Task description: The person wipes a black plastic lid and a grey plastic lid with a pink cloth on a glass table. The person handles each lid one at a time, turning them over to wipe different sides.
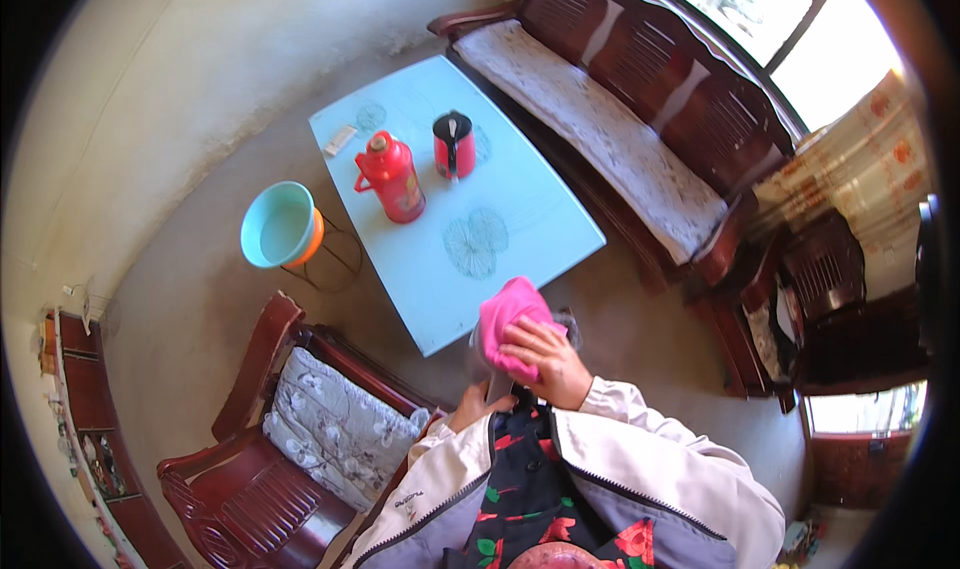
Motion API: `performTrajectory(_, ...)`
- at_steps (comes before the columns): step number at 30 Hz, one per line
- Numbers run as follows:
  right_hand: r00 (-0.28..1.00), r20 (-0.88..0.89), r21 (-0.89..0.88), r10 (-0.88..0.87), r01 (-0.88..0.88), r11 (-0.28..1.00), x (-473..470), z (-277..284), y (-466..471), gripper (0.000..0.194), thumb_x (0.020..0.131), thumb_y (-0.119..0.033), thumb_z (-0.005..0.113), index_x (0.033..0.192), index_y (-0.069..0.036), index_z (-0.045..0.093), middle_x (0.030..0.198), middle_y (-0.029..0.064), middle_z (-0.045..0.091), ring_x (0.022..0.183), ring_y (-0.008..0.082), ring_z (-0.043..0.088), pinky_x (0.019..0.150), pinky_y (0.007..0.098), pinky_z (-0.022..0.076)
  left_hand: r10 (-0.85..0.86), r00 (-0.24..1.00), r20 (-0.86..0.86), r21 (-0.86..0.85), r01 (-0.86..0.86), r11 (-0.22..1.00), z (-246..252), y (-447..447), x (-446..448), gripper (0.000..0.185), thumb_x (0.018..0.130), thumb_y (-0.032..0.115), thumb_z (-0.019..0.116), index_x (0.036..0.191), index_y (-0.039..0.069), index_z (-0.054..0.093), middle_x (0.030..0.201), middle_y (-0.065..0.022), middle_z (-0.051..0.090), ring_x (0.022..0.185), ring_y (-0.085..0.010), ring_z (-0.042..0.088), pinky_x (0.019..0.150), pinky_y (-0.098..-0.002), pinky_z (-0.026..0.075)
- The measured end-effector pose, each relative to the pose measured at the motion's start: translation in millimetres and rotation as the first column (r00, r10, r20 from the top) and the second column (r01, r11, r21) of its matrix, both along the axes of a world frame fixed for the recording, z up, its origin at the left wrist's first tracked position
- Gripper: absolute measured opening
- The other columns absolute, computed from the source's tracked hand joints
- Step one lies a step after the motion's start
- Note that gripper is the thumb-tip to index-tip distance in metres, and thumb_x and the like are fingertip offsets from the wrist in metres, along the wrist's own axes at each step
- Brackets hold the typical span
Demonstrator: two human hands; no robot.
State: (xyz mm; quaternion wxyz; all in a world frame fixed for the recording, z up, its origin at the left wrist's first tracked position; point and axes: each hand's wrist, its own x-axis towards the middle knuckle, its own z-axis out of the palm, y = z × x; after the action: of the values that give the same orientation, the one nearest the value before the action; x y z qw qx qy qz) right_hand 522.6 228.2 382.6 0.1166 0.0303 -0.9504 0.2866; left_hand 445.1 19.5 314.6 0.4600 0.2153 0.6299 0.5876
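A pink cloth lies bunched under the spread fingers of my right hand. It is pressed over a greyish, partly see-through container, which looks like a jug or kettle. Most of that container is hidden by the cloth and the hand. Lower down, close to my jacket, my left hand grips what appears to be its pale handle. Both hands are in front of my chest, just off the near edge of the light-blue table.
On the table stand a red thermos flask, a red-and-black electric kettle and a small white object. A turquoise basin sits on a wire stand to the left. Wooden chair lower left; cushioned wooden sofa behind.
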Motion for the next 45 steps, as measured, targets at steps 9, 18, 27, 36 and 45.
performTrajectory(9,0.991,-0.092,-0.044,0.101,-0.105,0.993,-112,-9,57,0.038,0.093,-0.025,0.071,0.131,-0.019,0.071,0.149,0.0101,0.058,0.143,0.0358,0.047,0.113,0.0527,0.0391,0.121,0.982,-0.143,-0.131,-0.140,0.981,2,37,-53,0.041,0.089,0.023,0.077,0.118,-0.004,0.068,0.101,-0.0110,0.075,0.093,-0.0181,0.070,0.087,-0.0361,0.056)
performTrajectory(18,0.920,-0.104,-0.107,0.377,-0.387,0.916,-143,-4,79,0.038,0.094,-0.025,0.071,0.132,-0.020,0.070,0.146,0.0070,0.061,0.140,0.0304,0.052,0.111,0.0492,0.0415,0.246,0.964,-0.096,-0.186,-0.261,0.947,10,37,-82,0.046,0.087,0.027,0.078,0.119,-0.004,0.066,0.103,-0.0104,0.072,0.094,-0.0162,0.067,0.086,-0.0346,0.054)
performTrajectory(27,0.951,-0.110,-0.076,0.290,-0.299,0.951,-220,-19,36,0.040,0.092,-0.023,0.070,0.132,-0.018,0.070,0.147,0.0114,0.060,0.141,0.0366,0.050,0.114,0.0511,0.0406,0.226,0.974,-0.019,-0.266,-0.223,0.938,-10,25,-135,0.042,0.087,0.031,0.078,0.110,-0.004,0.071,0.100,-0.0080,0.073,0.095,-0.0157,0.067,0.086,-0.0347,0.053)
performTrajectory(36,0.999,0.010,-0.088,-0.050,0.050,0.995,-234,-65,-7,0.047,0.088,-0.022,0.075,0.134,-0.023,0.070,0.150,0.0060,0.059,0.143,0.0329,0.048,0.117,0.0514,0.0376,-0.217,0.966,-0.144,-0.160,0.193,0.968,-73,1,-266,0.049,0.088,0.030,0.079,0.127,0.003,0.066,0.104,-0.0098,0.074,0.099,-0.0186,0.070,0.088,-0.0365,0.056)
performTrajectory(45,0.853,0.158,-0.021,-0.497,0.506,0.862,-272,-119,-90,0.049,0.087,-0.022,0.076,0.136,-0.025,0.069,0.151,0.0081,0.058,0.144,0.0330,0.047,0.115,0.0535,0.0369,-0.592,0.802,-0.080,-0.219,0.565,0.795,-136,-4,-368,0.059,0.085,0.039,0.078,0.127,0.000,0.065,0.114,-0.0165,0.074,0.110,-0.0266,0.071,0.095,-0.0401,0.054)
